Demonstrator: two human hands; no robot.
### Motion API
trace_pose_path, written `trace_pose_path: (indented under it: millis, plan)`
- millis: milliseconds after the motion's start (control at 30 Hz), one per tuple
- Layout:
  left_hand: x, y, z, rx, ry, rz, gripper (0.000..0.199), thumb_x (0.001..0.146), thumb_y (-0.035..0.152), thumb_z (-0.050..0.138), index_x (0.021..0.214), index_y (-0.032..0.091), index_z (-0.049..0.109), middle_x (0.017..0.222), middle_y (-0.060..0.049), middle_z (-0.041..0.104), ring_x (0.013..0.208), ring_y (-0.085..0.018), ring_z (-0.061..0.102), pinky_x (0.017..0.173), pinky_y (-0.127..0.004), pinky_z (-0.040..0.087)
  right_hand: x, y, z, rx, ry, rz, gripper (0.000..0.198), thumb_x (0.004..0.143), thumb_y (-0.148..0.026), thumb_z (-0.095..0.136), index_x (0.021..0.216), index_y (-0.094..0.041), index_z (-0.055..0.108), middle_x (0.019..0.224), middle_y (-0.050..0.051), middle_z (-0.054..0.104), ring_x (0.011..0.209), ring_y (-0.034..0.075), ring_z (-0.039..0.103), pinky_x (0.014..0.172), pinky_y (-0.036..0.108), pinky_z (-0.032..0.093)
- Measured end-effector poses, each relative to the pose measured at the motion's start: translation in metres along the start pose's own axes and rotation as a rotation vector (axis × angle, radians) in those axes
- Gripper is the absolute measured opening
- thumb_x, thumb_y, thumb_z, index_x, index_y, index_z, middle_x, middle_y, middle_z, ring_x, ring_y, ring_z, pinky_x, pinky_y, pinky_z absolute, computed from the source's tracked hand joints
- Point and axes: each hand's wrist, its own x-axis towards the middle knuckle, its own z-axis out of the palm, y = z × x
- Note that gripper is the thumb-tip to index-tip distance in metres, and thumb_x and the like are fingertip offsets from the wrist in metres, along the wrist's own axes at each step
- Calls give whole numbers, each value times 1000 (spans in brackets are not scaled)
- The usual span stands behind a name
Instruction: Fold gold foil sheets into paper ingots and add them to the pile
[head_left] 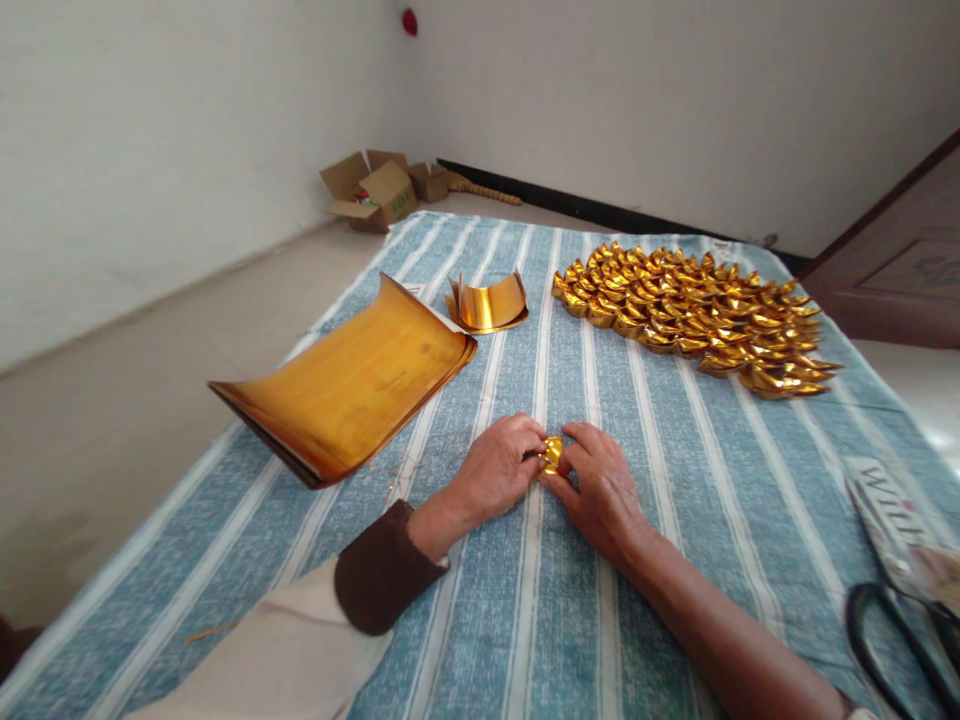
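Striped blue cloth [480,620] spread beneath our fingers as we held a small, shiny gold piece [553,455] directly between our two hands. Thumb and fingertips of our left hand [499,465] were closed on the piece's left edge; those of our right hand [600,490] gripped the opposite side. Exactly which fold lay under our fingertips, we could not tell. Shaping it well, we judged, called for light, even pressure from both sides, one hand steadying while the other creased, since such thin, glossy stock would likely mark or split under a hard pinch. Beyond our fingertips, slightly left, curled a small stack of gold sheets [491,303]; farther left lay a larger stack [345,390]. Rows of folded, peaked gold shapes [675,310] stood beyond our right fingers, while scissors [854,625] rested well to their right, nearer us.
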Motion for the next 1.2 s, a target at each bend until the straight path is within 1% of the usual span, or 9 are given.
trace_pose_path:
  millis: [200, 367, 567, 767, 867, 1033, 1200]
  plan:
    - [0, 0, -1, -1, 3, 4, 17, 79, 5, 60, 77, 18, 69, 92, -4, 67, 91, -18, 62, 84, -33, 50, 1, 1, -2, 17, -2, -22, 13, 82, -26, 66, 73, -22, 57, 108, 11, 62, 106, 29, 55, 89, 46, 46]
    - [1, 0, -1, -10, -6, -3, 14, 79, 5, 63, 77, 18, 70, 92, -4, 67, 90, -18, 62, 83, -32, 50, 1, 4, -3, 33, -9, -15, 13, 79, -25, 69, 73, -21, 57, 110, 11, 62, 106, 29, 56, 90, 46, 46]
    - [0, 0, -2, -2, -7, 7, 15, 79, 5, 62, 78, 18, 69, 91, -4, 67, 90, -17, 62, 82, -31, 49, -2, 13, -5, 193, -33, 17, 5, 79, -18, 65, 76, -21, 63, 119, 10, 60, 114, 27, 55, 97, 47, 43]
    - [0, -3, 0, -6, 5, 19, 13, 79, 6, 64, 77, 18, 69, 90, -3, 67, 89, -17, 62, 81, -31, 49, -2, 12, -6, 244, -50, 53, 7, 78, -14, 64, 74, -20, 62, 117, 11, 60, 114, 29, 54, 98, 49, 42]
    - [0, -4, 0, -6, 8, 16, 13, 78, 6, 65, 77, 17, 70, 91, -4, 67, 90, -18, 62, 82, -31, 49, -2, 13, -7, 290, -70, 73, 8, 77, -13, 63, 74, -20, 62, 120, 11, 58, 117, 28, 53, 99, 49, 40]
    - [0, -4, 0, -8, 15, 14, 14, 77, 5, 64, 76, 17, 69, 91, -4, 67, 89, -18, 62, 82, -30, 48, -2, 17, -10, 315, -107, 46, 12, 78, -10, 59, 78, -21, 63, 121, 11, 57, 119, 28, 51, 101, 50, 39]
    - [0, -2, -1, -26, 24, 5, 15, 75, 3, 62, 78, 17, 68, 91, -4, 67, 89, -18, 62, 82, -30, 48, 0, 21, -13, 348, -144, 26, 17, 74, -5, 57, 79, -21, 65, 120, 10, 59, 118, 27, 53, 100, 47, 42]
